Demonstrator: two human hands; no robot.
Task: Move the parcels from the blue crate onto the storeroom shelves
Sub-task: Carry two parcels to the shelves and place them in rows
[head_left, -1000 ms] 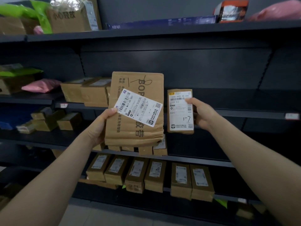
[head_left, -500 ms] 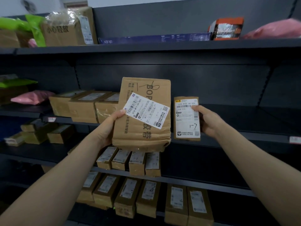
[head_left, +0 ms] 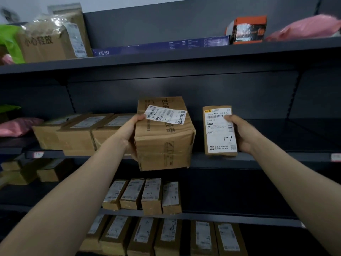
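Hold status | your left grip [head_left: 129, 134] clasps the large cardboard box [head_left: 164, 143] in front of the middle shelf [head_left: 276, 160] edge | your right grip [head_left: 243, 133] grasps the small labelled parcel [head_left: 219, 132], upright at that edge, near the box.

You are standing in a parcel storeroom. Tiers of dark metal shelving [head_left: 184, 58] are running across the whole view, hung on slotted uprights. Plain brown cartons [head_left: 77, 133] are sitting in a row on the middle tier; small parcels [head_left: 151, 196] are standing packed side by side on the tiers below. Most are showing white barcode shipping labels, some with handwritten codes. A pink mailer bag [head_left: 304, 26] and a flat blue box [head_left: 162, 46] are lying on the top tier. A small tag [head_left: 335, 157] is sticking to a shelf edge. The taped carton [head_left: 166, 145] in your left hand [head_left: 129, 133] and the slim parcel [head_left: 217, 133] in your right hand [head_left: 241, 133] are carrying the same labels.
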